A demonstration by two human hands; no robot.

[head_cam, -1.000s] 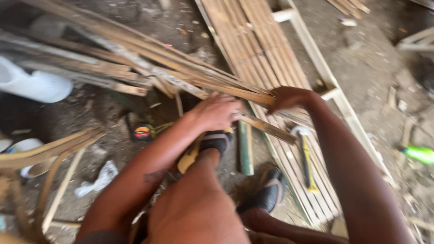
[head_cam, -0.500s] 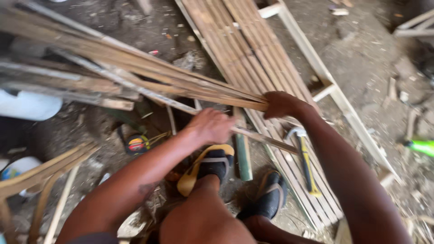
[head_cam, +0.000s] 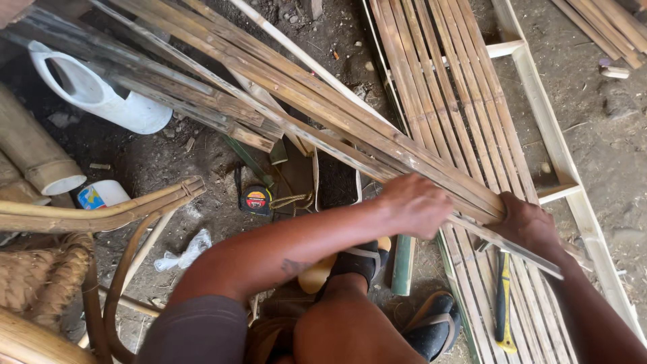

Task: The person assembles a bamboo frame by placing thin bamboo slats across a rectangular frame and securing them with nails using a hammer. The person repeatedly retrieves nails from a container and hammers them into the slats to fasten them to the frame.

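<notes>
My left hand (head_cam: pixel 416 204) rests on a bundle of long bamboo slats (head_cam: pixel 317 101) that slants from the upper left down to the right. My right hand (head_cam: pixel 529 224) grips the near ends of the same slats. Under both hands lies a panel of parallel bamboo slats (head_cam: pixel 445 87) in a pale wooden frame (head_cam: pixel 549 135). One thin slat (head_cam: pixel 519 253) sticks out past my right hand. My feet in black and yellow sandals (head_cam: pixel 431 330) are below the hands.
A yellow-handled tool (head_cam: pixel 503 296) lies on the panel near my right arm. A tape measure (head_cam: pixel 256 200), a cut white plastic jug (head_cam: pixel 94 91), a thick bamboo pole (head_cam: pixel 30 152) and curved rattan pieces (head_cam: pixel 101 216) lie on the dirt at left.
Both hands have slid along the slat bundle toward its near ends, and the view has shifted left, bringing the jug and rattan into sight.
</notes>
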